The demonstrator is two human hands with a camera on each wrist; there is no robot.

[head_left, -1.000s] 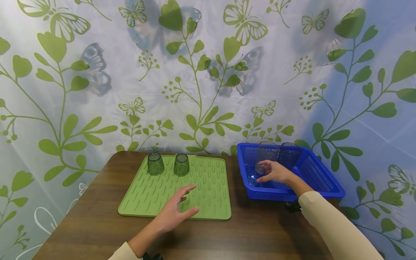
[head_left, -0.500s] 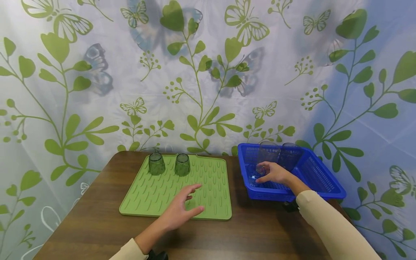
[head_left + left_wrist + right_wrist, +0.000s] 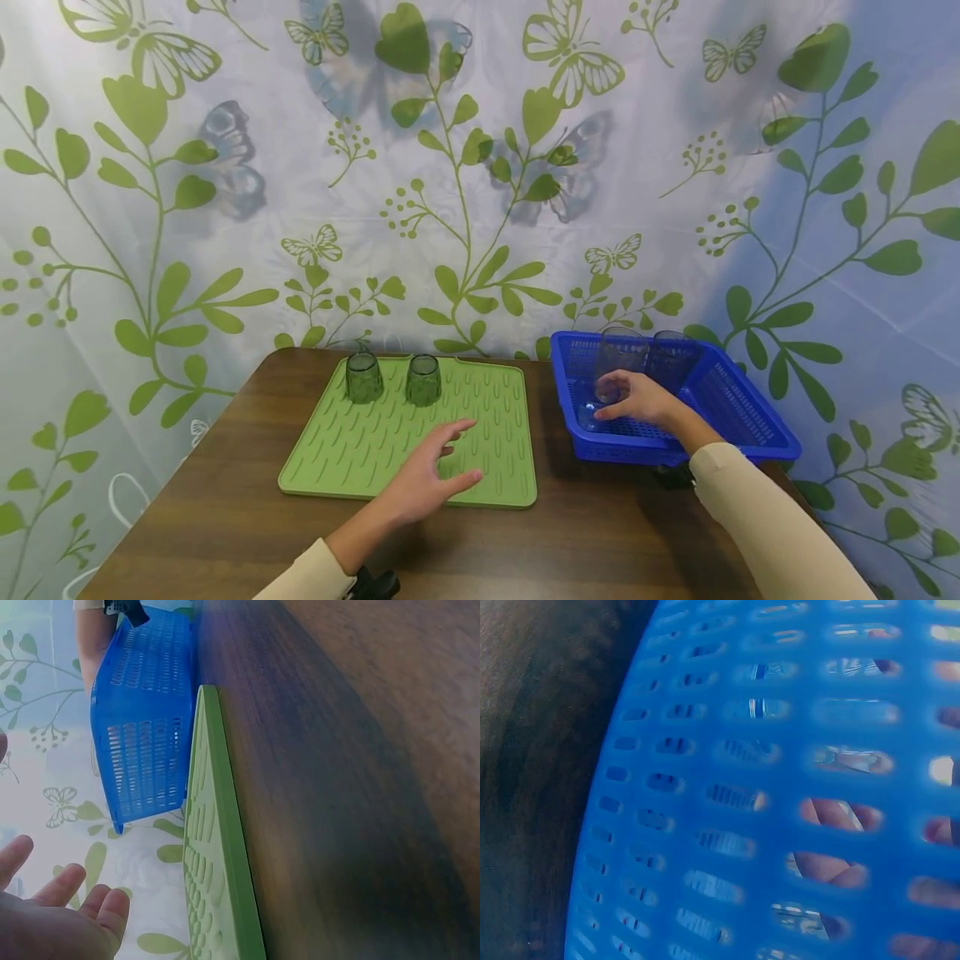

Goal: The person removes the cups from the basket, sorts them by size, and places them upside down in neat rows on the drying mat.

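Observation:
My right hand (image 3: 637,398) reaches into the blue basket (image 3: 622,450), its fingers and thumb curled around a small clear glass (image 3: 589,415) near the left front corner. Through the basket's slots in the right wrist view, fingers (image 3: 829,870) show among bits of glass; the rest is hidden by the wall. My left hand (image 3: 420,483) hovers over the front of the green drying mat (image 3: 480,450), fingers spread and thumb apart, holding nothing. Two dark tinted glasses (image 3: 364,379) stand upside down at the mat's back left.
Two tall clear glasses (image 3: 621,348) stand at the back of the basket, behind my right hand. A brown wooden table (image 3: 525,550) carries mat and basket side by side. Close behind hangs a curtain (image 3: 480,167) printed with leaves and butterflies.
My left hand has drifted slightly right over the mat. The right hand has stayed in the basket, with the small glass shifting a little under its fingers.

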